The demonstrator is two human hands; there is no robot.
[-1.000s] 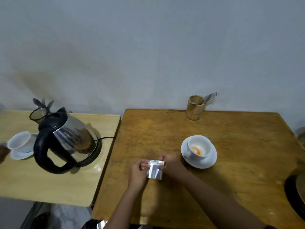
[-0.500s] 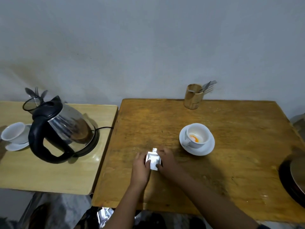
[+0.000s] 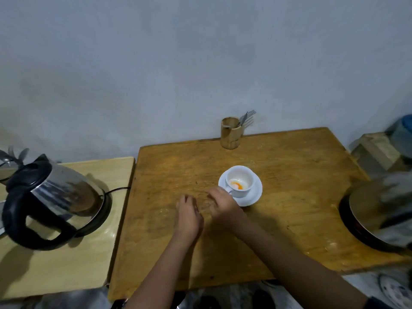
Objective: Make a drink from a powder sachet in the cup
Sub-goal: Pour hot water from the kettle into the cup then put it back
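Observation:
A white cup [image 3: 240, 178] with orange powder at its bottom stands on a white saucer [image 3: 254, 196] on the brown wooden table [image 3: 296, 175]. My right hand [image 3: 220, 202] rests palm down just left of the saucer, its fingers bent toward the table. A little to its left, my left hand [image 3: 188, 216] lies with curled fingers. The two hands are close together but apart. The silver sachet is out of sight; whether it lies inside or under either hand cannot be told.
A steel kettle with a black handle [image 3: 55, 197] sits on its base on the lighter side table [image 3: 66, 268] at left. A wooden holder with forks [image 3: 230, 136] stands by the wall. A dark round pan [image 3: 376, 221] sits at the right edge.
The silver sachet, held and folded between both hands before, no longer shows. Both hands have dropped lower onto the table and drawn slightly apart. The camera has tilted and shifted.

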